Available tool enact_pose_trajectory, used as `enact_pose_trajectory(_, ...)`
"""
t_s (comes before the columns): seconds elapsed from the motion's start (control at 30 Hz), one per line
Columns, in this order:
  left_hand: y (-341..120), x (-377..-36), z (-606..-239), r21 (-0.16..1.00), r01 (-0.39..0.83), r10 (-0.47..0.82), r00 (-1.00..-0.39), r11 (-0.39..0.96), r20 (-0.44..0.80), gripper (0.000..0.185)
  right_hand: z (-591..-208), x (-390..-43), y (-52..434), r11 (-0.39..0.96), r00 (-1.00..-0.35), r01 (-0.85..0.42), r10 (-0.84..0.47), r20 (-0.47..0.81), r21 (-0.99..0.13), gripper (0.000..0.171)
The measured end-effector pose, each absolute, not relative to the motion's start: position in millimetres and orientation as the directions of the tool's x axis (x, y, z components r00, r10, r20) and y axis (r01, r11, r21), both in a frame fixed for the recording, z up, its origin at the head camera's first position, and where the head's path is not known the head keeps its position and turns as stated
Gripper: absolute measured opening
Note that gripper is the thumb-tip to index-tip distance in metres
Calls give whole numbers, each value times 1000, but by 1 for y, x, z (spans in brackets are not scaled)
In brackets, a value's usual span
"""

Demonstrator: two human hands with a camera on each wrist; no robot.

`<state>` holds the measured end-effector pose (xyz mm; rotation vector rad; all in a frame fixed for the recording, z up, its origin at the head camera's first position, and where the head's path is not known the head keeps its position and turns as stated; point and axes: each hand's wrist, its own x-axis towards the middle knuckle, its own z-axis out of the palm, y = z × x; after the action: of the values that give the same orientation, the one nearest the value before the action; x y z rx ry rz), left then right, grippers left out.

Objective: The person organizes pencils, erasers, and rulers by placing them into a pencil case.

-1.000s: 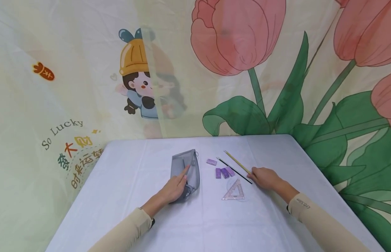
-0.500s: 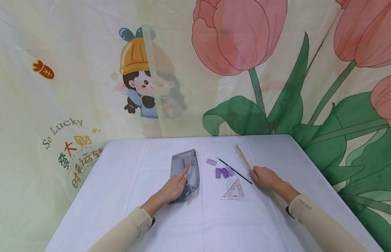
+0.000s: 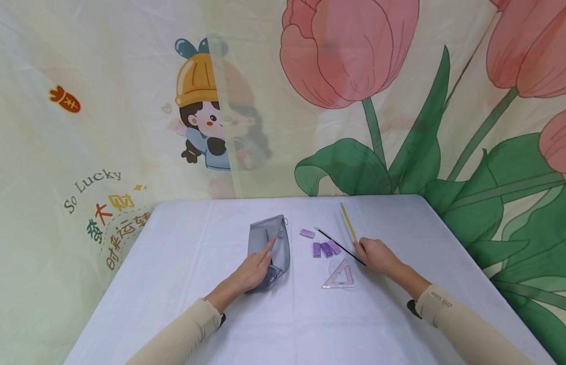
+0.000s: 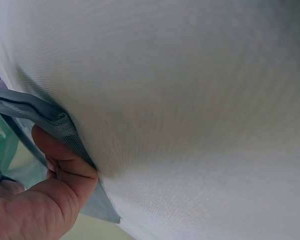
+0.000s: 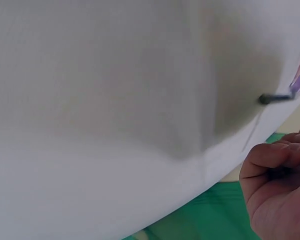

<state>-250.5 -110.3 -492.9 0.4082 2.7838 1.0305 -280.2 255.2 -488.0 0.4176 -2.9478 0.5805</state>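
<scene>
In the head view, near the far edge of the desk (image 3: 196,243), the left hand (image 3: 251,271) holds a grey pencil case (image 3: 259,238) and the right hand (image 3: 378,255) grips a yellow pencil (image 3: 349,222). The left wrist view shows the thumb on the case's rim; the right wrist view, curled fingers (image 5: 268,156).

Right fingers (image 3: 359,247) grip yellow pencil (image 3: 349,222); left fingers (image 3: 268,246), apparently, pouch (image 3: 258,240).
</scene>
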Motion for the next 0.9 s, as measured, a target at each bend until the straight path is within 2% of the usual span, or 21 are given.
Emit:
enact_pose_trajectory(0.13,-110,-251,-493,655,205,300,-953,727,-34,50,-486,-279,243,878,-963,-268,-235,130,-397,33)
enact_pose_trajectory(0.47,-109,-253,-495,656,204,299,-954,727,-34,50,-482,-269,221,849,-949,-304,-234,210,-433,34)
enact_pose_trajectory(0.9,-110,-253,-495,672,176,290,-955,720,-61,51,-477,-237,175,786,-909,-418,-356,219,-456,40)
